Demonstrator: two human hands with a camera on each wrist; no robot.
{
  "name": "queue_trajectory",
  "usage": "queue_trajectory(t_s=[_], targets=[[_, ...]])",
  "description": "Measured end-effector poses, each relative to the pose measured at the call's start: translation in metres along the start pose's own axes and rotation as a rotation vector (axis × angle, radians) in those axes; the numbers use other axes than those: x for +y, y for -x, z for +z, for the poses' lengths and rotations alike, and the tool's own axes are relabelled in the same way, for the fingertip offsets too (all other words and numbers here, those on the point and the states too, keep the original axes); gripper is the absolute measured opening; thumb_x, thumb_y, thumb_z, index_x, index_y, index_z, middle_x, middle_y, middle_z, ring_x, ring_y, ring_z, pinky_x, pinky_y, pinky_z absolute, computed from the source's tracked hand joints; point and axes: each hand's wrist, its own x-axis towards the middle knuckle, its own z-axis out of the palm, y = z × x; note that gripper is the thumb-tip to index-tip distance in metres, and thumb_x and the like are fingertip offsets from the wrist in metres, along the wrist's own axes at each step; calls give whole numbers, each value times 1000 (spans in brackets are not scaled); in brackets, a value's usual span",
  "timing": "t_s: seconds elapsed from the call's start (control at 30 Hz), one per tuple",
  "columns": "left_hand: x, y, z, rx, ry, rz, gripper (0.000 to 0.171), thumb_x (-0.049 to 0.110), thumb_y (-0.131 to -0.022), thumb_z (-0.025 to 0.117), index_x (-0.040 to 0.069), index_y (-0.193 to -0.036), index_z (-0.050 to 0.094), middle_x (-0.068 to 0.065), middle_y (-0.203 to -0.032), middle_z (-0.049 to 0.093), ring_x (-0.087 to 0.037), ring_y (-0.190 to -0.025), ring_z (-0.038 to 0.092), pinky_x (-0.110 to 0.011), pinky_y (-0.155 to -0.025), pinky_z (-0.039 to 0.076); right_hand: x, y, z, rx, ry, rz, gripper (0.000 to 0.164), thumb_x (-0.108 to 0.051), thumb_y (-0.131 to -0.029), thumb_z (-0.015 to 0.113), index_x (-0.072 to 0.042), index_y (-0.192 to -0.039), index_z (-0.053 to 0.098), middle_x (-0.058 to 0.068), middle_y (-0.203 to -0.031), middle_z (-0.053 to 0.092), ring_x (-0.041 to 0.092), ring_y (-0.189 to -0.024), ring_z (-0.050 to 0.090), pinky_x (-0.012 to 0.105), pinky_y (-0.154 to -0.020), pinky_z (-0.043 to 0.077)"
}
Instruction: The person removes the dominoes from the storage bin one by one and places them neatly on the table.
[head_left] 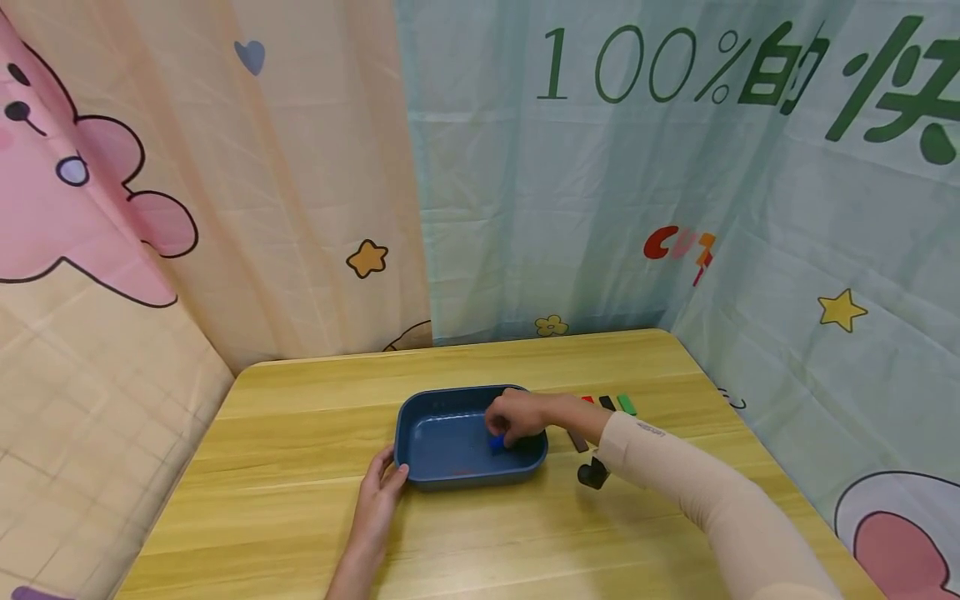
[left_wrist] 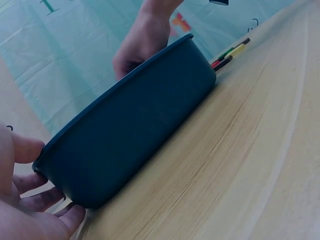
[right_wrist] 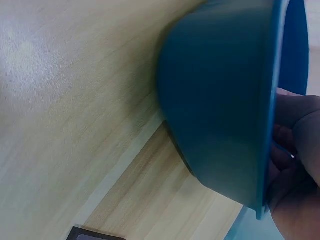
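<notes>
A dark blue rectangular basin (head_left: 442, 477) stands on the wooden table. At its left front corner, my left hand (head_left: 378, 487) holds it with the thumb at the rim and the fingers against the outer wall, as the left wrist view also shows. My right hand (head_left: 520, 414) reaches over the right side into the basin. Its curled fingers pinch a small blue piece (head_left: 497, 443) low inside. In the right wrist view the basin wall (right_wrist: 220, 95) hides most of that hand and the piece.
Right of the basin lie several small flat pieces: a red one (head_left: 587, 399), a black one (head_left: 607, 402), a green one (head_left: 627, 405) and a dark brown one (head_left: 577, 442). A black object (head_left: 592, 474) shows beside the right sleeve (head_left: 675, 467). Printed curtains (head_left: 510, 208) hang behind the table.
</notes>
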Motion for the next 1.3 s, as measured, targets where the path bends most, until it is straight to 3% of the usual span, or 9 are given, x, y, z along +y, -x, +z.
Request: queue_trajectory(t_s=[0.13, 0.27, 0.43, 0.67, 0.9, 1.3], targets=[[0, 1, 0, 4, -3, -1, 45, 5, -110, 45, -8, -152, 35, -28, -157, 32, -41, -139, 41, -29, -106, 43, 1, 6, -4, 74, -59, 2, 14, -9, -91, 81, -13, -100, 72, -10, -82, 61, 7, -74, 55, 21, -69, 50], [0, 0, 1, 11, 0, -3, 46, 6, -110, 47, -8, -152, 35, -28, -157, 33, -42, -140, 40, -28, -105, 44, 2, 17, -8, 154, -78, -1, 18, -10, -94, 78, -5, -110, 74, -8, -87, 65, 8, -77, 58, 24, -73, 53], [0, -2, 2, 14, 13, -4, 47, 6, -109, 48, -8, -152, 35, -29, -157, 32, -44, -141, 38, -28, -106, 43, 10, 31, -10, 229, -133, 5, 17, -11, -94, 77, -5, -110, 72, -8, -89, 66, 7, -80, 60, 25, -75, 54], [0, -2, 1, 8, 8, -16, 48, 8, -110, 47, -8, -154, 33, -29, -158, 30, -43, -142, 37, -41, -113, 39, 19, 47, -9, 296, -232, 39, 18, -8, -94, 77, -5, -111, 71, -7, -88, 65, 8, -79, 60, 27, -75, 55], [0, -1, 1, 16, 18, -15, 47, 6, -110, 46, -8, -153, 34, -28, -158, 31, -42, -140, 40, -24, -103, 44, 22, 63, -10, 358, -326, 93, 22, -6, -95, 74, -4, -116, 67, 0, -96, 68, 14, -88, 65, 29, -78, 58], [-1, -2, 1, 21, 16, -27, 49, 7, -110, 47, -8, -154, 33, -28, -159, 29, -43, -143, 36, -25, -104, 43, 38, 92, 1, 430, -426, 130, 19, -4, -94, 75, -1, -110, 65, 0, -89, 69, 14, -79, 67, 29, -70, 58]])
